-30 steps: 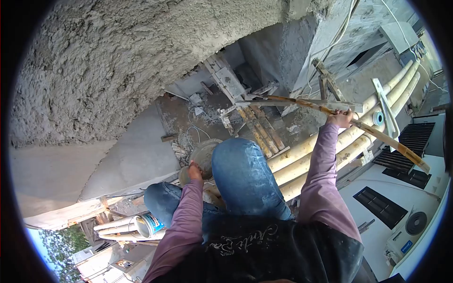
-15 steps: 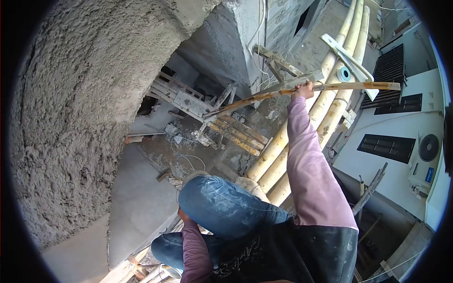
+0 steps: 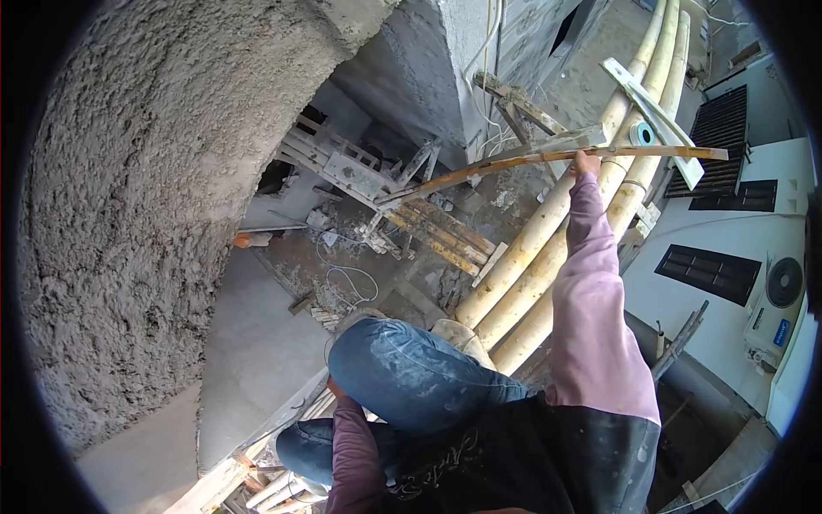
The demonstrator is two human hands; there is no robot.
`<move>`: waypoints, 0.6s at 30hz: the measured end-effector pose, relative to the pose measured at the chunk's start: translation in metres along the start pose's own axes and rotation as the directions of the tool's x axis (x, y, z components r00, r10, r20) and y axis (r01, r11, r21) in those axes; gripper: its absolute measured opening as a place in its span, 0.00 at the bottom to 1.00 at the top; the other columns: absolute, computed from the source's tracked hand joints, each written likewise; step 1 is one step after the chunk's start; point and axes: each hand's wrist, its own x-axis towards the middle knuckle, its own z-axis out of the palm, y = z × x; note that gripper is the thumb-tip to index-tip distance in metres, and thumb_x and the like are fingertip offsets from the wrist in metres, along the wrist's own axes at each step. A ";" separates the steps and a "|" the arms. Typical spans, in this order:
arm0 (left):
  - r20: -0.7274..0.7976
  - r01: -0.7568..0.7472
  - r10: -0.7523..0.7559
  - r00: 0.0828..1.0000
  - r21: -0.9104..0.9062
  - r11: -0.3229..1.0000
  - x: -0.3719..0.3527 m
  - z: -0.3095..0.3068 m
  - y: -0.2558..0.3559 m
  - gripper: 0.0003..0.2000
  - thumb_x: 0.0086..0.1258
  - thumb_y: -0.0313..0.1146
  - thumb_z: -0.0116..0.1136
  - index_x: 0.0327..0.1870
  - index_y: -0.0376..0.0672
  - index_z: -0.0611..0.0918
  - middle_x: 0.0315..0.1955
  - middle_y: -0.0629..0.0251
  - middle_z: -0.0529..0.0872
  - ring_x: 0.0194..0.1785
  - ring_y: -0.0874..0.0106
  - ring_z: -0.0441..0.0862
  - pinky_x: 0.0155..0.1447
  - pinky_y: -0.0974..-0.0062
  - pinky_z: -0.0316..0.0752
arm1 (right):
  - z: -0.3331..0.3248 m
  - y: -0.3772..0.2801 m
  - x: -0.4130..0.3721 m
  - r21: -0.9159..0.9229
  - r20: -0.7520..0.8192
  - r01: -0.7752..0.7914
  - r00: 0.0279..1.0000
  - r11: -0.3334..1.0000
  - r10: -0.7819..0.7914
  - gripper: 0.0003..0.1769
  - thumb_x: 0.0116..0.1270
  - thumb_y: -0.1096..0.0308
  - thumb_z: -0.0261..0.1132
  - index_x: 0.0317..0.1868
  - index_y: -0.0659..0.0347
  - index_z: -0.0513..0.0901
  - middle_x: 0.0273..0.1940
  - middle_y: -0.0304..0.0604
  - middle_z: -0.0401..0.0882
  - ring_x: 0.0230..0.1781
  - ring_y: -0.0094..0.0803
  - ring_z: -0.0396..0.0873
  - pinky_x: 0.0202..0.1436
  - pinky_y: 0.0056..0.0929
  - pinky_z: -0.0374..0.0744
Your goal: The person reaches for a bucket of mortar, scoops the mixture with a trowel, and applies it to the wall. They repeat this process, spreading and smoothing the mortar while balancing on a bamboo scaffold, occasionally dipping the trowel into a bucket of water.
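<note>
My right hand (image 3: 586,163), at the end of an outstretched arm, is closed around a long, thin wooden strip (image 3: 676,152). The strip bows slightly and reaches across the bamboo poles (image 3: 522,270), its left end over the work area below. Just beyond the hand, a round teal-rimmed roll (image 3: 641,134) sits on the poles beside a pale, narrow board with a handle-like bar (image 3: 659,124). Low on the left, my left hand (image 3: 335,391) is beside my bent knee (image 3: 419,377). The knee and sleeve hide most of its fingers.
A rough, freshly rendered wall (image 3: 145,214) curves along the left. Far below lie planks (image 3: 437,231), rubble and a loose white cable (image 3: 351,274). To the right stands a white building with an air-conditioning unit (image 3: 775,308). More bamboo (image 3: 282,493) lies beneath me.
My right hand has shifted rightward along the wooden strip, towards its right end. The view has moved a little, and my left hand stays beside the knee.
</note>
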 end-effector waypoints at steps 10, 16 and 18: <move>0.043 0.242 -0.238 0.970 -0.199 0.950 -0.033 -0.037 0.101 0.24 0.77 0.57 0.52 0.23 0.52 0.67 0.17 0.76 0.61 0.19 0.76 0.58 0.28 0.73 0.62 | -0.065 0.027 -0.011 0.404 0.340 -0.028 0.932 0.914 -0.122 0.23 0.66 0.66 0.63 0.54 0.77 0.76 0.54 0.60 0.81 0.45 0.51 0.87 0.42 0.39 0.88; 0.178 0.281 -0.248 0.952 -0.194 0.940 -0.062 -0.143 0.165 0.29 0.76 0.62 0.50 0.19 0.53 0.60 0.17 0.76 0.55 0.22 0.76 0.54 0.34 0.69 0.61 | -0.052 -0.020 -0.158 0.123 0.600 0.114 0.783 0.986 -0.165 0.23 0.69 0.67 0.62 0.61 0.69 0.75 0.56 0.57 0.81 0.47 0.49 0.85 0.45 0.43 0.86; 0.166 0.274 -0.242 0.956 -0.212 0.938 -0.079 -0.177 0.175 0.29 0.75 0.61 0.52 0.18 0.54 0.60 0.18 0.76 0.55 0.22 0.77 0.54 0.34 0.71 0.60 | -0.018 -0.033 -0.206 -0.004 0.737 0.131 0.670 0.991 -0.086 0.21 0.68 0.68 0.62 0.60 0.67 0.76 0.55 0.55 0.82 0.45 0.44 0.86 0.45 0.39 0.85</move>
